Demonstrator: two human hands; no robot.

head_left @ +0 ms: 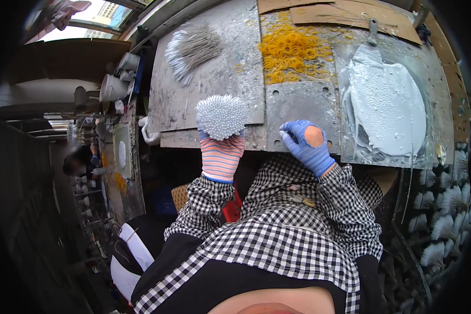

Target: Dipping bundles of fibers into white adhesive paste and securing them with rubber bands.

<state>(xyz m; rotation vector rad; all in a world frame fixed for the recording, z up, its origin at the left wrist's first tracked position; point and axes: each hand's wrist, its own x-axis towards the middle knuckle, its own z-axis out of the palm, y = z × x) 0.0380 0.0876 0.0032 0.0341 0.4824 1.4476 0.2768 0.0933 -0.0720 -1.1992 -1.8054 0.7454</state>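
Observation:
My left hand (222, 157), in a pink and blue striped glove, is closed round a bundle of white-tipped wires (222, 118). The bundle's tips fan out in a dense dotted dome above the fingers, while its stems are hidden in my grip. By the table's front edge, to the right, is my right hand (306, 146) in a blue glove with a hole on its back. Its fingers are curled in, and I cannot make out whether anything is between them. Beyond my left hand, loose white-tipped wires (199, 44) lie in a pile on a grey board (188, 99).
Yellow rubber bands (293, 49) are heaped at the back middle, behind a grey metal plate (298, 99). On the right, thick white paste (387, 107) spreads over a board, with a scraper (372, 32) at its far end. Fanned white bundles (445, 209) stand low right. Another person works far left.

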